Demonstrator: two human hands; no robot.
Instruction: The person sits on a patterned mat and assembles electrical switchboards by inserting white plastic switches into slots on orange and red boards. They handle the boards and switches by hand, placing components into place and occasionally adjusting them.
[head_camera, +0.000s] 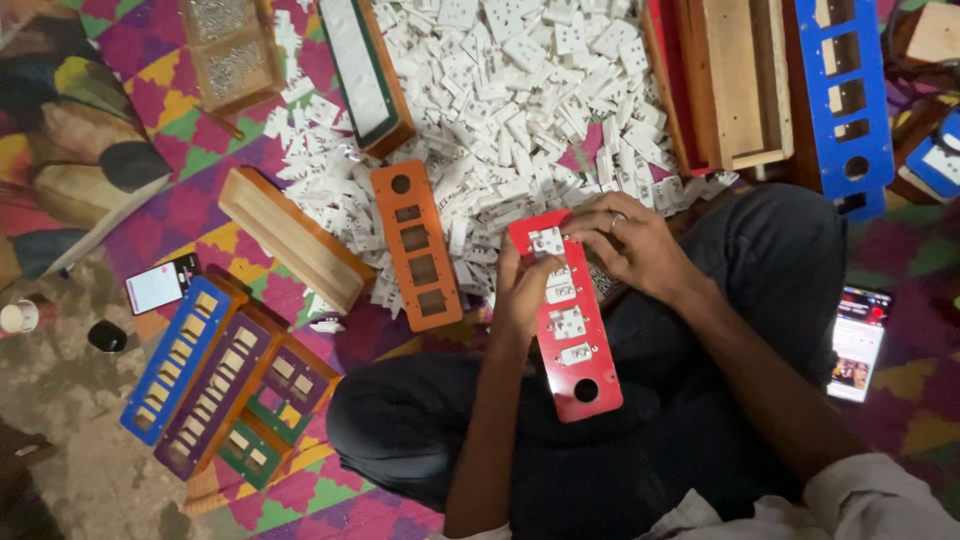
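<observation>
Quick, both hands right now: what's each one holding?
Left hand: closed on the left edge of the red plate, steadying it.
Right hand: fingers curled over the plate's upper end, by a white socket piece; grip cannot be told.

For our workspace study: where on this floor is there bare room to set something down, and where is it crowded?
Bare mat lies between the wooden box and the white phone; bare floor lies left of the blue tray. The heap of white parts is crowded, as is the lap where both hands hold the red tray.
</observation>
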